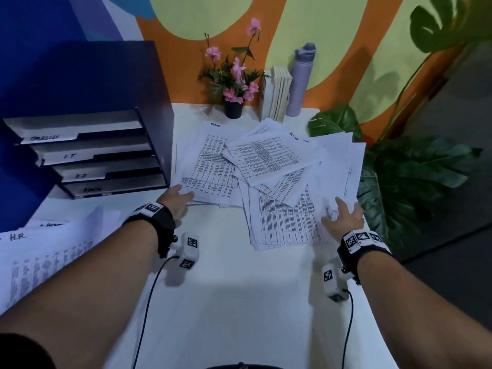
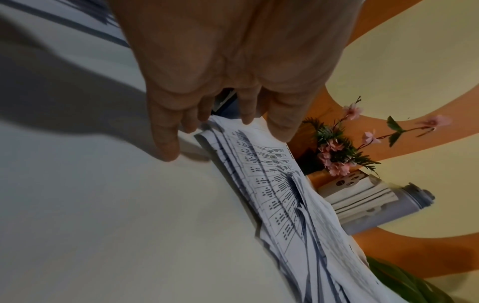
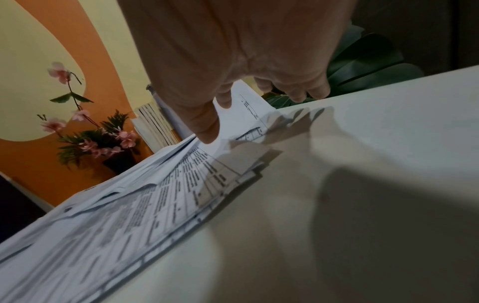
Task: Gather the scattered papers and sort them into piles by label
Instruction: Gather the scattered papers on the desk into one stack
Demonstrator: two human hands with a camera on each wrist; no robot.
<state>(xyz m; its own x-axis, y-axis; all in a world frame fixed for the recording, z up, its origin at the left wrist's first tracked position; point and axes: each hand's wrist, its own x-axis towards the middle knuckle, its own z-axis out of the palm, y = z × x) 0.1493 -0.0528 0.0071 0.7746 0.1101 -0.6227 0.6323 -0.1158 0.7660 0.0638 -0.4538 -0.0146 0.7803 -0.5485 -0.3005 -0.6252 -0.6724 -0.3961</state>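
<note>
Several printed sheets lie scattered in an overlapping heap [image 1: 269, 166] on the white table [image 1: 226, 288], with handwritten labels such as ADMIN at their top edges. My left hand [image 1: 177, 197] reaches the heap's near left corner, fingers straight and spread over the sheet edges [image 2: 233, 151]. My right hand [image 1: 343, 214] hovers with relaxed, spread fingers over the heap's near right corner [image 3: 233, 164]. Neither hand grips a sheet. A separate pile [image 1: 40, 251] labelled H.R lies at the near left.
A dark tray rack [image 1: 90, 155] with labelled slots stands at the left. At the back are a flower pot [image 1: 233, 107], upright books [image 1: 277, 94] and a lilac bottle [image 1: 300, 81]. Large plant leaves [image 1: 399, 177] border the table's right edge.
</note>
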